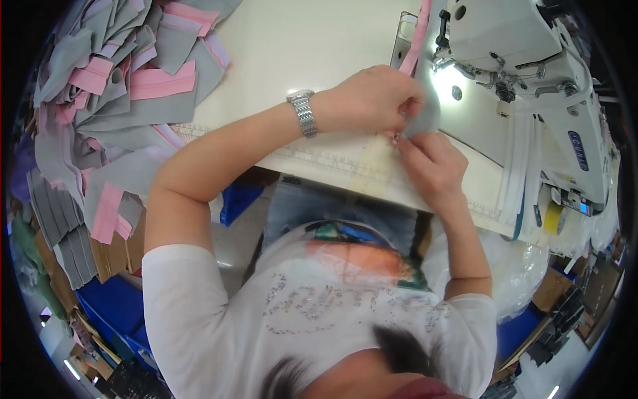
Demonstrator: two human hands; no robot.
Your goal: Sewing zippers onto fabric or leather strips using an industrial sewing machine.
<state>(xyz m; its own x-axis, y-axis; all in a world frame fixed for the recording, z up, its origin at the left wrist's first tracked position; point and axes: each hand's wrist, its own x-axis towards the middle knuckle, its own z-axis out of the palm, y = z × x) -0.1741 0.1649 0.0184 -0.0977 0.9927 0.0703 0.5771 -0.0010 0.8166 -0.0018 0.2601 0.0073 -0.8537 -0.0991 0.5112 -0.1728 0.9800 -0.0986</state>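
My left hand [372,100], with a metal-band watch on the wrist, is closed in a pinch at the near end of a grey fabric piece [428,110]. A pink zipper strip [417,40] runs along this piece toward the far edge. Close beside it, my right hand [435,163] is also closed, its thumb and finger pressed together. A tiny pinkish, shiny bit [396,139] shows at the right fingertips, too small to name. Both hands are over the table's front edge, left of the sewing machine [512,46], whose lamp lights the fabric.
Many grey and pink fabric pieces [163,83] are heaped on the left of the white table [279,53]. A printed ruler scale [312,159] follows the front edge. Yellow tape [553,217] hangs at the machine's right side, and clear plastic bags [512,272] lie below.
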